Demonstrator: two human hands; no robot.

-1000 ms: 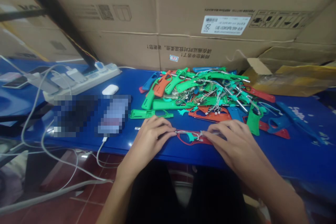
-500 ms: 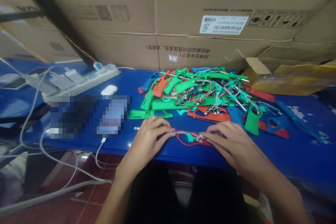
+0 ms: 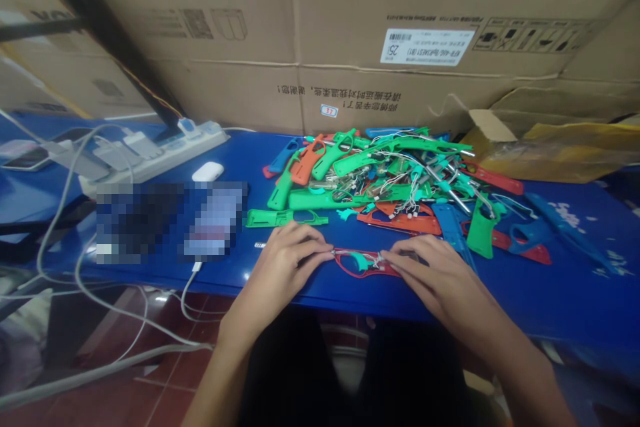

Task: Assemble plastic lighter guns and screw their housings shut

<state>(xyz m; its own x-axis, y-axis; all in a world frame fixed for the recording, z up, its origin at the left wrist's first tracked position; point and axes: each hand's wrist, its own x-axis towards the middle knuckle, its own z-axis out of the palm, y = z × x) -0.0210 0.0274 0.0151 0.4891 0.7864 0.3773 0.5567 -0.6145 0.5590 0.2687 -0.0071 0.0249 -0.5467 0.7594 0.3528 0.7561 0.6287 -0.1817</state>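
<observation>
A red plastic lighter casing (image 3: 356, 273), one open half of a long stick lighter, lies crosswise between my hands near the table's front edge. In it sit a teal trigger (image 3: 359, 261) and thin white wires (image 3: 371, 257). My left hand (image 3: 293, 259) is closed, thumb and fingertips pinching the casing's left end. My right hand (image 3: 427, 265) pinches at the wires over the casing's right part, covering that end. Just beyond my hands is a heap of green, orange, red and blue lighter casings (image 3: 320, 199), mixed with metal tubes, wires and clear parts.
A green casing half (image 3: 273, 218) lies past my left hand. To the left are a charging phone (image 3: 213, 223), a white earbud case (image 3: 208, 172) and a power strip (image 3: 165, 155) with loose cables. A large cardboard box (image 3: 300, 47) stands behind; a yellow-taped carton (image 3: 555, 150) is at right.
My right hand has shifted very slightly left and down along the casing, fingers still pinched. My left hand and the heap look unmoved.
</observation>
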